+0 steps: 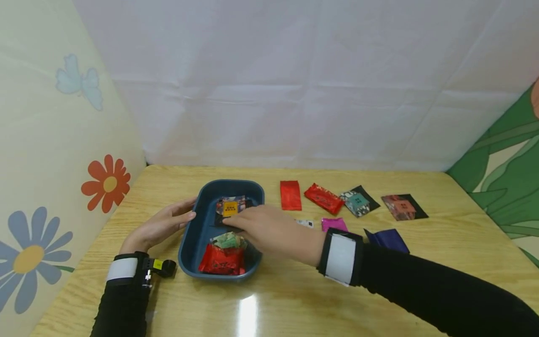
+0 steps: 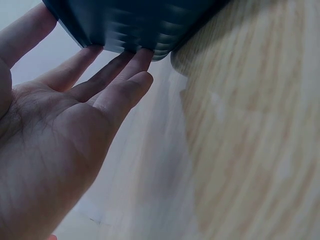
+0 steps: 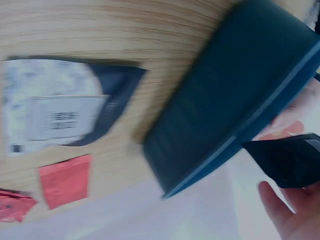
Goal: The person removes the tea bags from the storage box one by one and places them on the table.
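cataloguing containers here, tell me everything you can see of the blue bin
The blue bin is a dark, open, oblong tub with rounded corners, apparently plastic; the left wrist view shows ridges on its wall. It stands upright on the wooden table, long sides running away from the person. A red packet and a greenish packet lie in its near end. The left hand touches its left side; the right hand reaches over its right rim, holding a dark packet.

"How's the left hand?"
"Its fingers reach out, a bit apart, palm turned in."
"And the right hand?"
"Its fingers point down and pinch."
"The left arm goes almost straight ahead."
"Yes, and the right arm slants in from the side."
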